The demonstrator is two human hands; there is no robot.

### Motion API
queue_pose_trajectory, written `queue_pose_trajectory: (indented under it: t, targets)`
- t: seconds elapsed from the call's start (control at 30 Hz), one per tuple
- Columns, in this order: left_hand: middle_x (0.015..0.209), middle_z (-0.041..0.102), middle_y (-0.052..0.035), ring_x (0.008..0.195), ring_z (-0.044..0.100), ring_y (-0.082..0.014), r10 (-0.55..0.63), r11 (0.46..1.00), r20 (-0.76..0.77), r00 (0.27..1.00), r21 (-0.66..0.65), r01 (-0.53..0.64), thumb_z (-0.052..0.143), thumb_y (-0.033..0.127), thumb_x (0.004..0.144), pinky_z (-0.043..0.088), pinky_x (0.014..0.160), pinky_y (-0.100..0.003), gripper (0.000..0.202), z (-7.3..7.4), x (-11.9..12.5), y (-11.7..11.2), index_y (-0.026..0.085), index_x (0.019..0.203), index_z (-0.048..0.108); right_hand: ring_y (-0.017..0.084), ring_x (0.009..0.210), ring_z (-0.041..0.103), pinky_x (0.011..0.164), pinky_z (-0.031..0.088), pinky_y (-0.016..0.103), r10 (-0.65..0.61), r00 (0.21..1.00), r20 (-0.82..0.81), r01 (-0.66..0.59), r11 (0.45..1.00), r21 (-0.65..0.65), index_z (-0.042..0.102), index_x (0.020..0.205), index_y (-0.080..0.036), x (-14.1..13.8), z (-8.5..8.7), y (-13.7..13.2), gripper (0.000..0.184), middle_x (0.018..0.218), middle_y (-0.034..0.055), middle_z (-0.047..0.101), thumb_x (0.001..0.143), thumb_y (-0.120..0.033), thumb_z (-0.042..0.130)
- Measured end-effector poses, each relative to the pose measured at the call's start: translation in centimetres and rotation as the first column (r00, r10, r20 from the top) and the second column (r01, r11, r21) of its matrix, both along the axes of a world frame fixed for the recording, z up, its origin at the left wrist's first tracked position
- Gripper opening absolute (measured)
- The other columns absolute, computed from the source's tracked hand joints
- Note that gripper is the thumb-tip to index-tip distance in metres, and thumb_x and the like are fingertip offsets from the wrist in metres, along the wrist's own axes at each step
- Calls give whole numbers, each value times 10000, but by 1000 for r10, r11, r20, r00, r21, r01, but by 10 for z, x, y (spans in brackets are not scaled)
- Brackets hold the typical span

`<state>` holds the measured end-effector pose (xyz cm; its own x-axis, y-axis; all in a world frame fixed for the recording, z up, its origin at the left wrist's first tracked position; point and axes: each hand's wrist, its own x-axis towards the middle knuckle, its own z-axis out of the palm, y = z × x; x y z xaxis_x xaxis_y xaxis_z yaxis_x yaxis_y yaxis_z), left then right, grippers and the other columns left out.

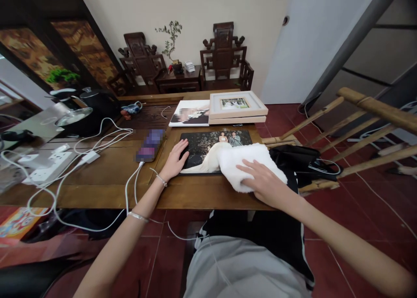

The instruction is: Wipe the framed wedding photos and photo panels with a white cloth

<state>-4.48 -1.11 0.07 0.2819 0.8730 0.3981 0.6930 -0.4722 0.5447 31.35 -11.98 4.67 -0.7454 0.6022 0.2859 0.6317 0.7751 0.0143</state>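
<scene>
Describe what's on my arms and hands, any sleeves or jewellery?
Both forearms are bare, with no sleeves in view. The left hand has a thin silvery bracelet at the wrist and a second bangle farther up the forearm. The right hand shows no rings, watch or gloves.

Our right hand point(265, 183) flat on a white towel point(243, 163) over a photo print point(208, 150), our left hand point(175, 161) pressing its edge, phone point(150, 145) beside, wooden worktop point(107, 176)

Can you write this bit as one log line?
left hand: flat on photo print | right hand: flat on white towel atop print
</scene>
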Motion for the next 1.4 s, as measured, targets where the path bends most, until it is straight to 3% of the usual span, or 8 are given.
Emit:
queue_pose_trajectory:
  t: [0.13, 0.3, 0.53, 0.7, 0.87, 1.1, 1.23, 1.4]
  targets:
    - [1522, 478, -118, 1455, 376, -255, -12, 1000, 5, 1000, 0, 12, 428, 475, 985, 268, 1217, -496, 517, 1, -1, 2, 202, 1412, 528, 360, 1304, 513, 1045, 418, 531, -63, 998, 12, 63, 996, -62, 687, 1137, -164, -12, 12, 45, 568, 1329, 171, 623, 672, 73, 463]
    - [1526, 472, -125, 1463, 364, -253, -21, 1000, 7, 1000, -4, 21, 438, 467, 984, 264, 1218, -496, 520, 0, -2, 3, 194, 1419, 521, 298, 1010, 622, 818, 448, 358, -120, 993, 11, 120, 987, -110, 659, 1165, -158, -20, 29, 105, 538, 1082, 157, 683, 708, 30, 446]
    - [1523, 477, -121, 1461, 369, -253, -10, 1000, 24, 1000, -6, 10, 457, 442, 975, 264, 1217, -502, 503, 1, -1, 3, 195, 1406, 536, 295, 925, 611, 751, 392, 326, -183, 983, -24, 181, 980, -86, 631, 1207, -143, -15, 26, 158, 553, 1017, 142, 697, 709, 7, 445]
    - [1514, 488, -123, 1450, 389, -255, 12, 1000, 38, 999, -7, -12, 461, 437, 971, 276, 1213, -503, 493, -1, 0, 3, 191, 1388, 553, 304, 1037, 616, 849, 454, 369, -183, 983, -5, 182, 982, -42, 640, 1206, -146, -11, 16, 137, 560, 1104, 164, 677, 715, 33, 439]
    - [1521, 480, -119, 1455, 379, -251, 9, 1000, 35, 999, -4, -9, 456, 426, 974, 265, 1219, -496, 498, -1, 1, 2, 194, 1406, 538, 350, 1334, 481, 1078, 394, 534, -99, 995, 20, 98, 994, 46, 676, 1146, -163, 0, -3, 65, 579, 1369, 166, 587, 670, 88, 463]
    - [1569, 412, -110, 1473, 344, -249, 8, 999, 27, 1000, -40, -7, 439, 430, 976, 255, 1217, -498, 513, 0, 0, 2, 214, 1436, 508, 427, 1356, 456, 1050, 423, 627, 16, 1000, 1, -16, 998, 68, 731, 968, -184, 1, -7, -28, 452, 1385, 182, 587, 663, 86, 534]
    - [1569, 413, -110, 1481, 326, -248, 8, 998, 26, 1000, -61, -7, 429, 441, 977, 240, 1217, -511, 521, -2, 0, 3, 220, 1443, 501, 411, 1356, 463, 1079, 399, 615, 27, 999, 31, -27, 1000, -4, 727, 1021, -192, -7, 1, -19, 493, 1398, 155, 587, 660, 82, 534]
    - [1570, 413, -106, 1481, 324, -244, 5, 998, 25, 1000, -58, -4, 425, 441, 979, 224, 1222, -506, 526, -4, 0, 3, 223, 1454, 490, 342, 1330, 494, 1068, 402, 536, -45, 998, 46, 50, 993, -103, 677, 1184, -192, -29, 18, 47, 607, 1388, 145, 591, 681, 86, 481]
